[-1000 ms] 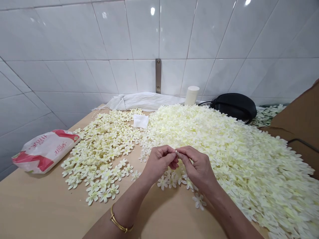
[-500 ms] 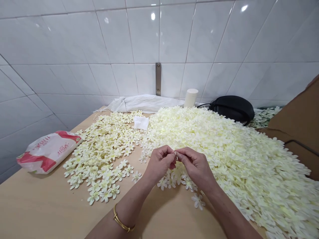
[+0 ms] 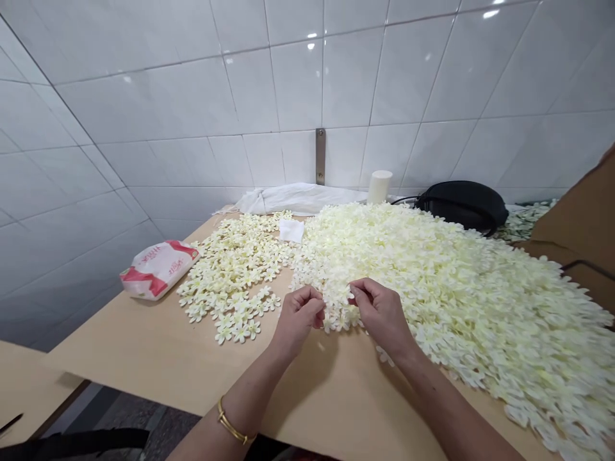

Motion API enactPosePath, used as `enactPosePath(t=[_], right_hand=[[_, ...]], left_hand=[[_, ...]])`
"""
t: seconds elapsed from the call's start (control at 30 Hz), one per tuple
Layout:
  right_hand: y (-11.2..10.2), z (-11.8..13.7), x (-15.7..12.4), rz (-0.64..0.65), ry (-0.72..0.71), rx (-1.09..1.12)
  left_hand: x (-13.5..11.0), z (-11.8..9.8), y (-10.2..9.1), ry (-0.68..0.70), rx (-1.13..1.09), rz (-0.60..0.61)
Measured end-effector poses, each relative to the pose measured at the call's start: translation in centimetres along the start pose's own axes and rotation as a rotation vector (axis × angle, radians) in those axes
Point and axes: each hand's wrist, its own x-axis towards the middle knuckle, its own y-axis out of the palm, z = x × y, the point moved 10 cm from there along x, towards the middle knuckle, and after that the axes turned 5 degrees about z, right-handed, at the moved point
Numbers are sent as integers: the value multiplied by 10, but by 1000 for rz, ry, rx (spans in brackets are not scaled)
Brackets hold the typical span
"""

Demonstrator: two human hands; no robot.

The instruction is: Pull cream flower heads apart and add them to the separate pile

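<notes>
Above the table's near middle, my left hand (image 3: 298, 320) has thumb and index finger pressed together, with the other fingers curled; what they pinch is too small to make out. A short gap to its right, my right hand (image 3: 384, 319) is also closed in a pinch, its fingertips against the near edge of a large heap of white-yellow artificial flowers (image 3: 432, 275). Whether a blossom is between those fingertips cannot be told. A smaller spread of flat artificial flowers (image 3: 235, 262) lies to the left of my hands.
A red-and-white tissue pack (image 3: 161, 269) lies on the wooden table (image 3: 158, 346) at left. A folded white tissue (image 3: 291, 230) sits between the flower groups. Behind are a white cloth (image 3: 288, 200), a cream cylinder (image 3: 379, 186) and a black case (image 3: 461, 205). Cardboard (image 3: 576, 205) stands at right.
My hands were touching at the fingertips around a tiny whitish piece; now they are apart. The view has shifted, showing more of the table's front edge and the floor.
</notes>
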Motion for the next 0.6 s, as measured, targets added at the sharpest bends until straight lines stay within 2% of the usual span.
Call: enactPosePath(t=[0.1,0.17,0.3,0.37,0.5,0.6], right_hand=[[-5,-4,-12,-26,24,-13],[-1,-5,-21,8,28,-41],[31,-1,-41,237,-29,-128],[43,1,-49,291,-66,-200],[37,10,-54,189,-124,-310],[26,11,-52,139,-78,-249]], left_hand=[[-12,11,-11,-25,-31,-35],[-18,18,-19,-42,-72,-65],[-25,26,-27,-55,-145,-94],[-27,26,-26,-60,-161,-84],[-29,29,-18,-99,-220,-40],[-29,31,-11,-128,-267,-9]])
